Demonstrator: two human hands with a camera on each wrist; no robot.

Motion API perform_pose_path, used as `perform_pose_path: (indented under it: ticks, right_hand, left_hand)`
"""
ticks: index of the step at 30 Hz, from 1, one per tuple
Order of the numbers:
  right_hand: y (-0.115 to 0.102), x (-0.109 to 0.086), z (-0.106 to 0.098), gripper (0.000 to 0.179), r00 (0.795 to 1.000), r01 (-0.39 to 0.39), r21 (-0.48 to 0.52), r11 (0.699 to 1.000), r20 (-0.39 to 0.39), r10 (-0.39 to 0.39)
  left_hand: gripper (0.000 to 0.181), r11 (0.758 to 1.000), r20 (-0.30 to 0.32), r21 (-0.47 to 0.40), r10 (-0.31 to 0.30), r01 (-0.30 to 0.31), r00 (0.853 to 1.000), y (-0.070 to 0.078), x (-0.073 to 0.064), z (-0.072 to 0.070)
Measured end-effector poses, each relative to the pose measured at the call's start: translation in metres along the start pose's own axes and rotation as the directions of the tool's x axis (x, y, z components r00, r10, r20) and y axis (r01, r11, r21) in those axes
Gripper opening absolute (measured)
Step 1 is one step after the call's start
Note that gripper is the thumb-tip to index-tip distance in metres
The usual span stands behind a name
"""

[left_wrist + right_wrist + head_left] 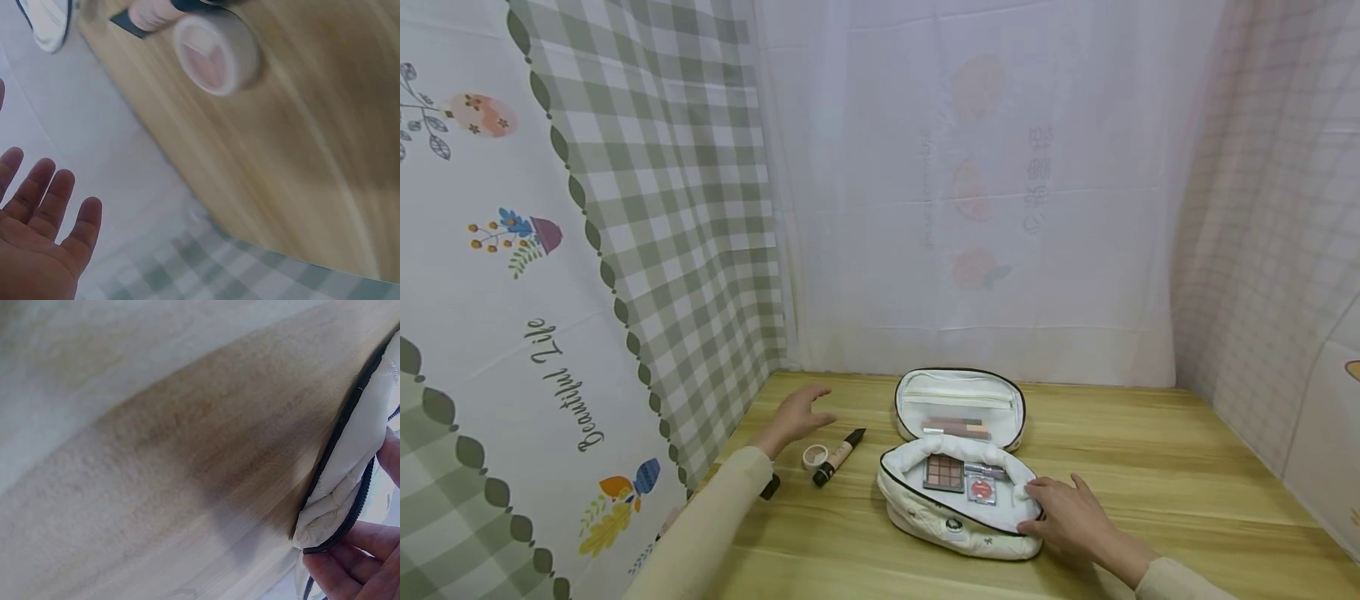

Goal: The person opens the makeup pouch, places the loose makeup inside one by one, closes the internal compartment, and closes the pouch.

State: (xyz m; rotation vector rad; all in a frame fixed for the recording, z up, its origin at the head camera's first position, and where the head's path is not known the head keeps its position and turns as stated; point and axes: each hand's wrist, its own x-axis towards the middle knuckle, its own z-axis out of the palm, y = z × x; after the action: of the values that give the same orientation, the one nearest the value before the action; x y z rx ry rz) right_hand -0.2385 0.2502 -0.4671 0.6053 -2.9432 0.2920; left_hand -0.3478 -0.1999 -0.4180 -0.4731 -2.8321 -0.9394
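The open cosmetic bag of white quilted fabric with black zip edging (925,515) stood at the lower centre of the head frame, its lid (958,386) raised behind it. The right hand (1070,510), at the lower right, pinched the bag's right rim between thumb and fingers; the right wrist view showed this grip at its lower right. The left hand (793,419), left of centre, was held with fingers extended and thumb set wide apart.

Near the left hand, on the yellowish wood-grain table (1120,437), lay a round, pale-rimmed cosmetic pot (815,457) and, just beside it, a beige tube with black ends (841,457). Inside the bag lay a dark rectangular palette with brownish pans (943,473), a clear square case with a red round centre (982,489) and a silvery cylindrical tube (986,471). Slim pinkish tubes (957,428) rested in the lid.
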Motion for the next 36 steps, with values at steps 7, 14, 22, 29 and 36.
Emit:
perform_pose_path:
  ticks: [7,14,22,29,36]
  right_hand:
    - [0.000,0.001,0.000,0.060,1.000,-0.005,-0.004,1.000,0.009,0.005]
    - [0.000,0.001,0.000,0.061,1.000,-0.014,-0.009,1.000,0.018,0.014]
    - [0.000,0.002,0.000,0.061,0.999,-0.028,-0.002,1.000,0.030,0.028]
    - [0.001,0.001,0.001,0.060,0.999,-0.024,-0.002,1.000,0.025,0.024]
    - [0.001,0.001,0.001,0.059,0.999,-0.023,-0.003,1.000,0.028,0.023]
  left_hand:
    - [0.056,0.996,0.022,-0.053,-0.076,0.077,0.997,-0.021,-0.010,-0.002]
    - [0.056,0.990,0.054,-0.054,-0.127,0.130,0.990,-0.034,-0.019,0.003]
    - [0.060,0.984,0.102,-0.074,-0.156,0.163,0.983,-0.042,-0.027,0.014]
    - [0.056,0.983,0.132,-0.071,-0.161,0.172,0.978,-0.053,-0.030,0.027]
    - [0.056,0.993,0.130,-0.054,-0.102,0.110,0.986,-0.055,-0.032,0.034]
